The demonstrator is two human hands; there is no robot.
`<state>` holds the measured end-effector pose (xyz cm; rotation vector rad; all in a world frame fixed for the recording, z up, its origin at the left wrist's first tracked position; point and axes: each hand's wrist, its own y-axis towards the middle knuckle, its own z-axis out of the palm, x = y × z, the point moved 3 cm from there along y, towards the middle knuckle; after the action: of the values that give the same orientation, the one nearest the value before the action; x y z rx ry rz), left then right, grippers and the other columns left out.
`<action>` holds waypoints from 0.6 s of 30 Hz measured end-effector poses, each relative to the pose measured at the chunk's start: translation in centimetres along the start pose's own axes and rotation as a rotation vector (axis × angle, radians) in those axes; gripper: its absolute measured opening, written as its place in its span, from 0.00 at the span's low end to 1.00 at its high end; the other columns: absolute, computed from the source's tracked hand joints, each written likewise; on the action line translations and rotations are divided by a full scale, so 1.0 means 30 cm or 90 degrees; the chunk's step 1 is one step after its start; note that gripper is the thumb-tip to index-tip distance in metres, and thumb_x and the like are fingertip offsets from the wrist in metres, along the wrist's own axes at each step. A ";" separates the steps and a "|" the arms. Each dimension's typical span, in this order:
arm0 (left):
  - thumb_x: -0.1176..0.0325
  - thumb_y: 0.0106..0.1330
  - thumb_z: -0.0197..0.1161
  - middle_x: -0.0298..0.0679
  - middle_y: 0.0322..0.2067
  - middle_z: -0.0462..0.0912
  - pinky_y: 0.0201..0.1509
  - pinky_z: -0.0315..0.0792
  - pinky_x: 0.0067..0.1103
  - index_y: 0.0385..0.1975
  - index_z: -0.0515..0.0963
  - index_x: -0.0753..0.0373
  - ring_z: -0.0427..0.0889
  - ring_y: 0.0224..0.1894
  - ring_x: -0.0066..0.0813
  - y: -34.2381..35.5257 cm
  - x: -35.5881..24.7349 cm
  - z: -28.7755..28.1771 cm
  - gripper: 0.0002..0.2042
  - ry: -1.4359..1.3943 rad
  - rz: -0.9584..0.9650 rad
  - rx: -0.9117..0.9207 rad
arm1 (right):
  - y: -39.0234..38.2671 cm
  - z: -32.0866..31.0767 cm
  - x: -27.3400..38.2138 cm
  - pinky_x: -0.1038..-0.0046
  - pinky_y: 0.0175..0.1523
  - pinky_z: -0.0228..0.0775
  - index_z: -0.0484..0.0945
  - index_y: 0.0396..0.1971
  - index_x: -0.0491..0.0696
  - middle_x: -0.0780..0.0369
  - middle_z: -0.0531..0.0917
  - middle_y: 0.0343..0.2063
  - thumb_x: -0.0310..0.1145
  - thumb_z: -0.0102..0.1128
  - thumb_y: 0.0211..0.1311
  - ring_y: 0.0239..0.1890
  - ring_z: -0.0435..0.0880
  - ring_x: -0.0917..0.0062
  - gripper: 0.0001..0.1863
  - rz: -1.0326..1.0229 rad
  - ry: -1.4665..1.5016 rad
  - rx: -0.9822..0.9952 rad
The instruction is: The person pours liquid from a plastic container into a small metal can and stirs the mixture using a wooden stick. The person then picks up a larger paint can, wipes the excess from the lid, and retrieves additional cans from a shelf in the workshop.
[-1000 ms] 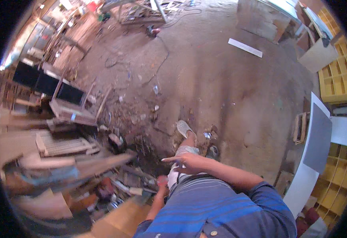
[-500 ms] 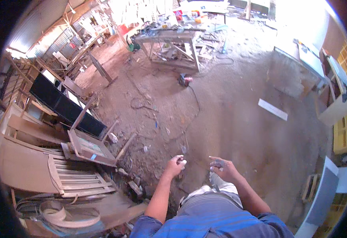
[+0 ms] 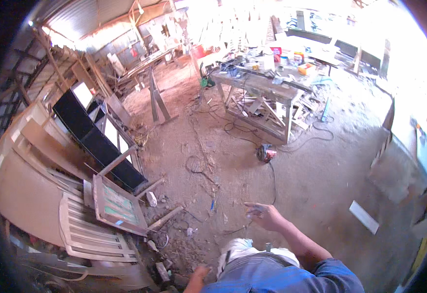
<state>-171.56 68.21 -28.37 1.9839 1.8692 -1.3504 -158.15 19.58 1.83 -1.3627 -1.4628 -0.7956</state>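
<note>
My right hand (image 3: 267, 217) is held out in front of my body above the dirt floor, fingers loosely stretched toward the left and nothing visible in them. Down by my left hip is my left hand (image 3: 199, 274), small and blurred, so its fingers cannot be made out. Neither hand touches any object that I can see. Beyond the right hand, a red and black power tool (image 3: 266, 153) lies on the floor with its cord trailing toward me.
A wooden workbench (image 3: 272, 87) covered with tools and containers stands ahead, scrap wood beneath it. An upturned small table (image 3: 120, 205), a slatted panel (image 3: 89, 227) and a long black panel (image 3: 93, 139) crowd the left. A pale board (image 3: 364, 217) lies on the right.
My view has turned right and lifted, bringing more of the workbench and shed into sight. My left hand has dropped back to my side; my right hand stays raised in front.
</note>
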 end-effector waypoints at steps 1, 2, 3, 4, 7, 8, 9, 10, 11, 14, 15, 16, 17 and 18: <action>0.43 0.68 0.70 0.53 0.66 0.85 0.73 0.74 0.41 0.63 0.85 0.63 0.84 0.67 0.48 -0.060 0.017 -0.013 0.32 -0.065 0.072 -0.028 | 0.126 -0.031 0.035 0.62 0.61 0.85 0.77 0.75 0.55 0.55 0.94 0.53 0.31 0.69 0.74 0.53 0.94 0.67 0.30 -0.031 0.012 0.012; 0.45 0.68 0.70 0.52 0.65 0.86 0.71 0.75 0.42 0.64 0.85 0.63 0.85 0.66 0.48 -0.061 0.002 -0.021 0.31 -0.103 0.150 -0.026 | 0.217 -0.045 0.078 0.62 0.60 0.85 0.77 0.75 0.55 0.54 0.93 0.55 0.31 0.69 0.74 0.54 0.94 0.66 0.31 -0.108 0.025 0.028; 0.45 0.69 0.70 0.52 0.65 0.86 0.72 0.75 0.42 0.64 0.84 0.63 0.85 0.66 0.49 -0.036 -0.009 -0.038 0.32 -0.113 0.068 -0.006 | 0.311 -0.074 0.108 0.62 0.60 0.85 0.77 0.75 0.55 0.54 0.93 0.55 0.31 0.69 0.74 0.54 0.94 0.66 0.31 -0.110 0.011 0.042; 0.45 0.69 0.70 0.52 0.65 0.86 0.72 0.75 0.42 0.65 0.84 0.63 0.85 0.66 0.49 0.020 -0.006 -0.044 0.32 -0.084 -0.096 0.018 | 0.407 -0.096 0.135 0.62 0.60 0.85 0.77 0.75 0.55 0.54 0.93 0.55 0.31 0.69 0.74 0.54 0.94 0.66 0.30 -0.142 -0.007 0.060; 0.45 0.70 0.69 0.53 0.65 0.85 0.72 0.75 0.42 0.66 0.83 0.63 0.85 0.66 0.50 0.245 -0.034 -0.098 0.32 -0.076 -0.259 0.024 | 0.707 -0.146 0.171 0.62 0.61 0.85 0.77 0.75 0.55 0.55 0.93 0.55 0.33 0.69 0.75 0.54 0.94 0.66 0.30 -0.170 -0.038 0.088; 0.45 0.71 0.68 0.53 0.65 0.85 0.72 0.75 0.42 0.66 0.82 0.63 0.85 0.67 0.50 0.372 -0.054 -0.124 0.32 -0.081 -0.270 0.032 | 0.799 -0.179 0.135 0.63 0.60 0.85 0.78 0.74 0.53 0.56 0.93 0.53 0.33 0.71 0.75 0.54 0.94 0.68 0.30 -0.168 -0.032 0.060; 0.44 0.71 0.68 0.53 0.65 0.85 0.72 0.75 0.42 0.67 0.82 0.63 0.85 0.67 0.50 0.494 -0.074 -0.157 0.33 -0.076 -0.270 0.031 | 0.890 -0.203 0.109 0.65 0.59 0.85 0.78 0.74 0.51 0.56 0.94 0.52 0.33 0.72 0.75 0.53 0.94 0.69 0.30 -0.170 -0.022 0.034; 0.44 0.72 0.68 0.53 0.65 0.85 0.72 0.75 0.42 0.67 0.82 0.63 0.85 0.67 0.50 0.651 -0.098 -0.194 0.33 -0.067 -0.261 0.028 | 0.986 -0.225 0.057 0.65 0.59 0.85 0.78 0.74 0.51 0.56 0.94 0.52 0.33 0.72 0.75 0.53 0.94 0.69 0.30 -0.175 -0.026 0.025; 0.44 0.72 0.67 0.54 0.65 0.85 0.72 0.75 0.42 0.68 0.81 0.63 0.84 0.67 0.51 0.802 -0.121 -0.248 0.33 -0.058 -0.247 0.025 | 1.084 -0.245 -0.005 0.65 0.59 0.85 0.78 0.74 0.52 0.56 0.94 0.51 0.34 0.73 0.74 0.53 0.94 0.70 0.30 -0.120 -0.041 0.006; 0.44 0.73 0.66 0.54 0.65 0.85 0.72 0.75 0.42 0.69 0.80 0.63 0.84 0.67 0.51 1.281 -0.161 -0.494 0.33 0.102 -0.154 0.070 | 1.366 -0.326 -0.127 0.64 0.59 0.85 0.78 0.74 0.53 0.56 0.95 0.50 0.36 0.73 0.74 0.53 0.94 0.69 0.31 -0.005 -0.091 0.013; 0.44 0.74 0.66 0.54 0.65 0.85 0.72 0.75 0.42 0.70 0.79 0.63 0.84 0.67 0.52 1.472 -0.205 -0.563 0.33 0.210 -0.083 0.108 | 1.428 -0.343 -0.155 0.63 0.59 0.85 0.77 0.75 0.54 0.55 0.95 0.49 0.39 0.73 0.74 0.53 0.95 0.67 0.31 0.045 -0.115 0.033; 0.44 0.74 0.66 0.54 0.65 0.85 0.72 0.75 0.42 0.70 0.79 0.63 0.84 0.67 0.52 1.627 -0.272 -0.658 0.34 0.208 -0.041 0.089 | 1.497 -0.363 -0.123 0.63 0.56 0.86 0.78 0.73 0.52 0.54 0.94 0.49 0.39 0.73 0.73 0.48 0.95 0.68 0.31 0.005 -0.060 0.007; 0.43 0.74 0.66 0.54 0.66 0.84 0.73 0.75 0.41 0.70 0.80 0.63 0.83 0.68 0.52 1.735 -0.277 -0.775 0.34 0.013 -0.142 -0.059 | 1.586 -0.372 -0.078 0.63 0.56 0.86 0.78 0.73 0.52 0.54 0.94 0.49 0.39 0.73 0.73 0.48 0.95 0.68 0.31 -0.004 -0.045 0.017; 0.48 0.72 0.72 0.51 0.50 0.92 0.58 0.82 0.38 0.54 0.86 0.63 0.91 0.53 0.50 1.868 -0.388 -0.875 0.24 0.073 -0.094 -0.151 | 1.668 -0.410 -0.066 0.63 0.56 0.86 0.79 0.72 0.52 0.54 0.94 0.49 0.38 0.73 0.73 0.47 0.95 0.68 0.30 0.023 -0.053 0.001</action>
<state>-109.01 61.85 -32.02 1.8732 2.1515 -1.0053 -106.93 15.94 -2.88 -1.4314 -1.4983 -0.7228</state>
